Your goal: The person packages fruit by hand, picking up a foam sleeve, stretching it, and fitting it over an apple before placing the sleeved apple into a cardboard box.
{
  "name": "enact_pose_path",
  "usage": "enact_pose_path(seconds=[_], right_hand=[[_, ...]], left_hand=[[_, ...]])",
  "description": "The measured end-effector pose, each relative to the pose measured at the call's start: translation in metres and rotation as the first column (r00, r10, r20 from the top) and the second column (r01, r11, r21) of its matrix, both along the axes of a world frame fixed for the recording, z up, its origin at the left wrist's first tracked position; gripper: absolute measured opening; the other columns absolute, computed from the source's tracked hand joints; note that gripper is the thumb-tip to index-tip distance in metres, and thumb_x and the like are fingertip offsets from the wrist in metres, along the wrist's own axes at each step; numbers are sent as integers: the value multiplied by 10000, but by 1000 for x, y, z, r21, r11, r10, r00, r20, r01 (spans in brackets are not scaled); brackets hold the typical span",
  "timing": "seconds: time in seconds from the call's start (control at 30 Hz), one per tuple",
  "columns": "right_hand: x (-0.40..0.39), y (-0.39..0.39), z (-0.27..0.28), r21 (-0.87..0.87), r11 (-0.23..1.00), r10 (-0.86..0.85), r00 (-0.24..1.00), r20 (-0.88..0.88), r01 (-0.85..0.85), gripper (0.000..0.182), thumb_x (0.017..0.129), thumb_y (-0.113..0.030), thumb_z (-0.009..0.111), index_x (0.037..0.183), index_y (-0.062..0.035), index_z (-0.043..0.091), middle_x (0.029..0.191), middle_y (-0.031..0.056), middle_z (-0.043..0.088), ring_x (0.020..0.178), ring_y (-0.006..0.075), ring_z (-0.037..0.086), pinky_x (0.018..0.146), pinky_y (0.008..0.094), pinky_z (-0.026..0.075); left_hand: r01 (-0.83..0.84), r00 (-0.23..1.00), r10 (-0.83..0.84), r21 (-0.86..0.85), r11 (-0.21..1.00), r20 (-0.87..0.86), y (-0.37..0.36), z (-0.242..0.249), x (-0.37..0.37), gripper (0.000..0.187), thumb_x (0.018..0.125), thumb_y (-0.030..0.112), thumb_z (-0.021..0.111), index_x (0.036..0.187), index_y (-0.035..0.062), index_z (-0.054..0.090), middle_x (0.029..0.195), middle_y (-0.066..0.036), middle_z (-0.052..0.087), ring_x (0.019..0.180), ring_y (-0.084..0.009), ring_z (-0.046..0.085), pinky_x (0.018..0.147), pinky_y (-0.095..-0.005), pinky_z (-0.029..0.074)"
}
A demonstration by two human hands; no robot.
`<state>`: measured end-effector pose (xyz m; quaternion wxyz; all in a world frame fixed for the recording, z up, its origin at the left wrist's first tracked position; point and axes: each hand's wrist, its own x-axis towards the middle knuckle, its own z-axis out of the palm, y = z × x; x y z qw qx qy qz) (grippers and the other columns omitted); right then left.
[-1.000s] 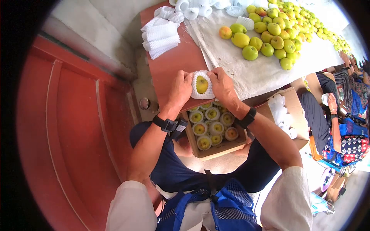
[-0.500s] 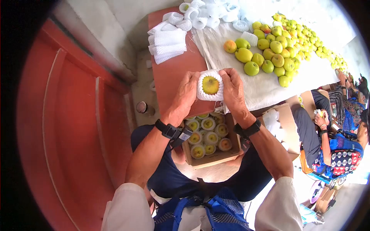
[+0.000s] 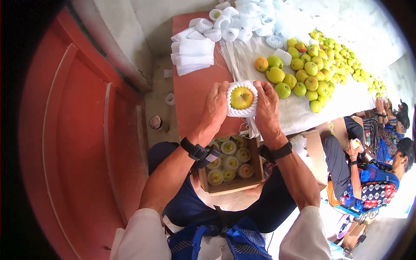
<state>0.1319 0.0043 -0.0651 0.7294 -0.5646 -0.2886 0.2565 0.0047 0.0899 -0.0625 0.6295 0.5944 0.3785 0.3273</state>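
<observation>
Between my two hands is a yellow-green apple (image 3: 242, 98) with a reddish blush, wrapped round its sides by a white foam net (image 3: 242, 113). My left hand (image 3: 215, 105) grips the net's left side, and my right hand (image 3: 267, 105) grips its right side. Below them, a cardboard box (image 3: 236, 185) between my legs holds several net-wrapped apples (image 3: 231, 163). Beyond my hands, bare apples (image 3: 311, 73) are heaped on a pale cloth (image 3: 294, 115).
Flat white nets (image 3: 194, 53) and opened nets (image 3: 242, 19) lie on the red table (image 3: 190, 99). A red door (image 3: 78, 143) stands at left, a can (image 3: 156, 122) on the floor. Other people (image 3: 372, 177) sit at right near another box (image 3: 315, 151).
The wrapped apple has turned between my hands, showing its reddish side and stem more. The view has shifted slightly, and more of the co-worker at right shows.
</observation>
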Motion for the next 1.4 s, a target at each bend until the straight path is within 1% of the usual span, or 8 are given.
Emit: enact_pose_path(seconds=[0.43,0.63,0.83,1.07,1.13,1.27,1.37,1.4], right_hand=[[8,5,2,151,989,54,945,-324,-5,177,1031,-211,641,981,-42,629,889,-8,656,762,50,594,687,216,503],[3,7,13,184,981,37,882,-470,57,203,1043,-239,624,958,-54,631,878,-6,650,765,68,606,688,236,514],[5,10,7,205,971,-32,922,-386,120,263,1062,-284,588,963,-44,631,897,3,641,800,78,596,725,246,514],[4,9,16,162,979,-78,963,-259,123,337,1079,-318,553,905,-39,628,849,-17,600,786,56,531,718,233,464],[1,7,24,153,981,-132,990,53,123,361,1087,-321,535,893,-33,633,834,-23,587,775,54,509,710,228,444],[3,5,19,152,983,-110,993,48,102,375,1096,-323,510,914,-23,643,838,-21,593,776,61,515,720,232,448],[3,7,11,134,986,-89,993,-75,99,432,1099,-385,467,1001,-10,658,914,29,645,821,106,578,779,257,488],[0,6,12,119,988,-89,992,-94,99,442,1097,-400,463,1019,-12,661,924,38,650,828,112,589,788,263,497]], left_hand=[[-40,952,104,-222,974,287,-10,6,18,344,1095,341,467,991,28,568,874,-15,542,820,-101,503,767,-285,453],[8,905,129,-320,947,405,-11,-6,27,326,1082,330,485,1029,23,580,926,-33,563,867,-121,530,795,-291,455],[-22,937,133,-326,945,324,-11,-6,30,324,1080,314,473,1057,12,586,983,-59,602,908,-145,557,826,-298,464],[23,910,139,-382,924,390,-13,-2,30,327,1080,324,477,1054,21,596,975,-48,615,901,-136,597,810,-306,494],[127,857,107,-408,904,503,-15,0,29,316,1079,318,473,1063,30,603,990,-47,625,905,-130,609,809,-303,503],[156,840,113,-437,886,530,-17,0,29,315,1080,312,467,1066,30,608,998,-48,631,918,-130,608,824,-302,500],[42,895,162,-442,896,415,-15,-2,30,325,1082,309,465,1069,17,606,1000,-51,632,932,-137,605,840,-308,493],[32,902,130,-364,931,412,-13,-7,30,340,1081,323,472,1071,10,603,1001,-56,629,936,-136,597,847,-306,487]])
